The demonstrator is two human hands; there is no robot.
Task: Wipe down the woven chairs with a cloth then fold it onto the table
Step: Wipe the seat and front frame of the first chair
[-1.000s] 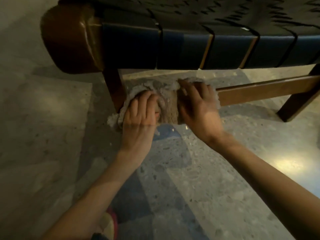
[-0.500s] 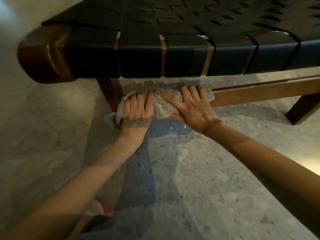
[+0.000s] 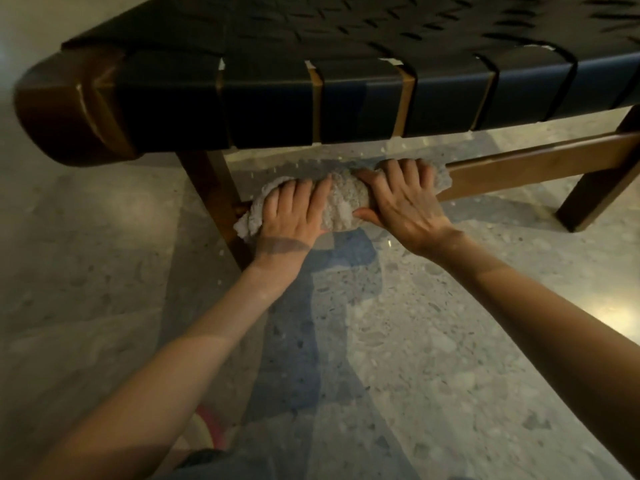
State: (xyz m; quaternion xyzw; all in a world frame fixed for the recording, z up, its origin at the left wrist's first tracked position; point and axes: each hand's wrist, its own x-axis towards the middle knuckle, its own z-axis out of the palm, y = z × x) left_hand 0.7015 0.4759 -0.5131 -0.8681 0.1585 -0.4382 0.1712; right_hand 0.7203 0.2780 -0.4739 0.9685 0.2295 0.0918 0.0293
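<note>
Speckled terrazzo floor [image 3: 398,358], kinda shiny

Woven chair [image 3: 311,98] stands on it, two wooden legs [image 3: 214,202] planted right on the stone.

Both forearms bare, no sleeves, no rings or watch on the left hand [image 3: 294,213] or right hand [image 3: 405,202]; dark clothing and a pink-edged shoe [image 3: 207,427] at bottom left.

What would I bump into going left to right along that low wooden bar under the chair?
front chair leg → left hand → cloth → right hand → bare wooden bar → far chair leg
</note>
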